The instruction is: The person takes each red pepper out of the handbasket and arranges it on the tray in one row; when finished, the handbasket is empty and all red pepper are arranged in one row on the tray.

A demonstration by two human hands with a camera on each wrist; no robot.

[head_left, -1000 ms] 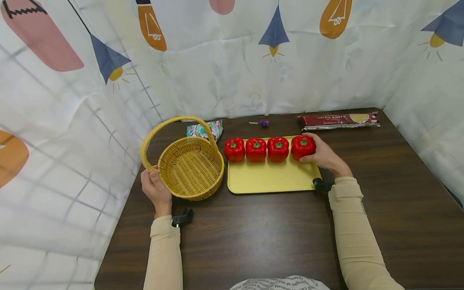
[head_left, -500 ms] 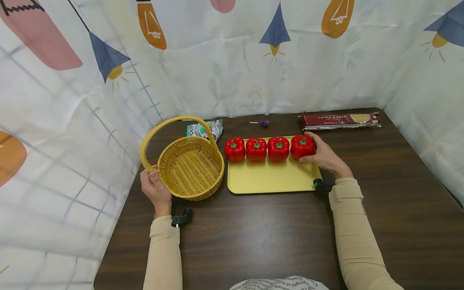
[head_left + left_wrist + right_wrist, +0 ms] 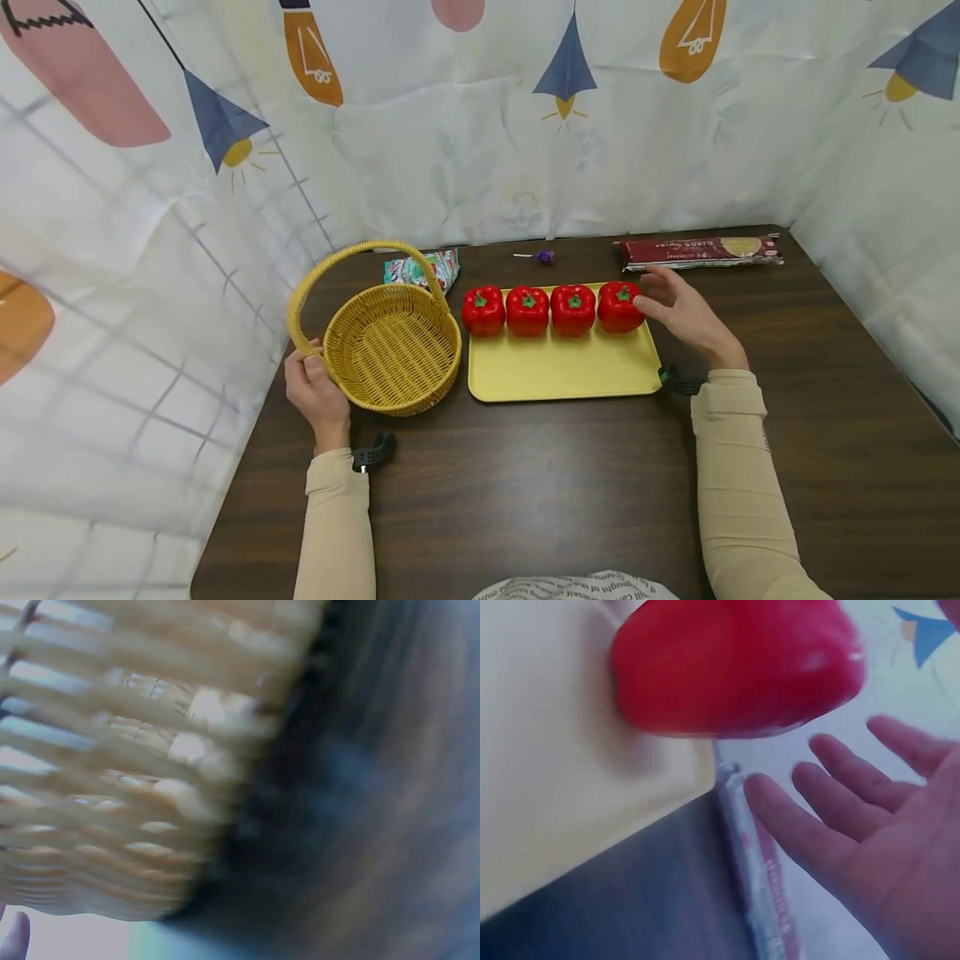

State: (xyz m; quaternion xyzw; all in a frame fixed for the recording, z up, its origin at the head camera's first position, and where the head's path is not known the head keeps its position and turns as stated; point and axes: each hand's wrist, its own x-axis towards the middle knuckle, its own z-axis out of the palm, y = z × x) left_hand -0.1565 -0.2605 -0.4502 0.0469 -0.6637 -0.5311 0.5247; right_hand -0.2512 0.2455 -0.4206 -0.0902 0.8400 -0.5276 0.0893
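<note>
My left hand (image 3: 318, 397) grips the yellow wicker basket (image 3: 393, 400) at its left side, where the arched handle meets the rim. In the left wrist view the basket's woven wall (image 3: 135, 757) fills the upper left, with a fingertip below it. Several red bell peppers stand in a row along the back of a yellow tray (image 3: 562, 371). Just right of the rightmost bell pepper (image 3: 619, 310) is my right hand (image 3: 686, 315), its fingers spread. The right wrist view shows a gap between those fingers and the pepper (image 3: 735, 671).
A dark red spaghetti packet (image 3: 701, 251) lies at the back right of the brown table (image 3: 540, 483). Behind the tray is a purple lollipop (image 3: 545, 257). A green and white snack bag (image 3: 431, 268) sits partly behind the basket. A printed curtain (image 3: 465, 167) hangs around the back.
My right hand has let go of the rightmost bell pepper and drawn back a little to the right. The left hand keeps its grip on the basket.
</note>
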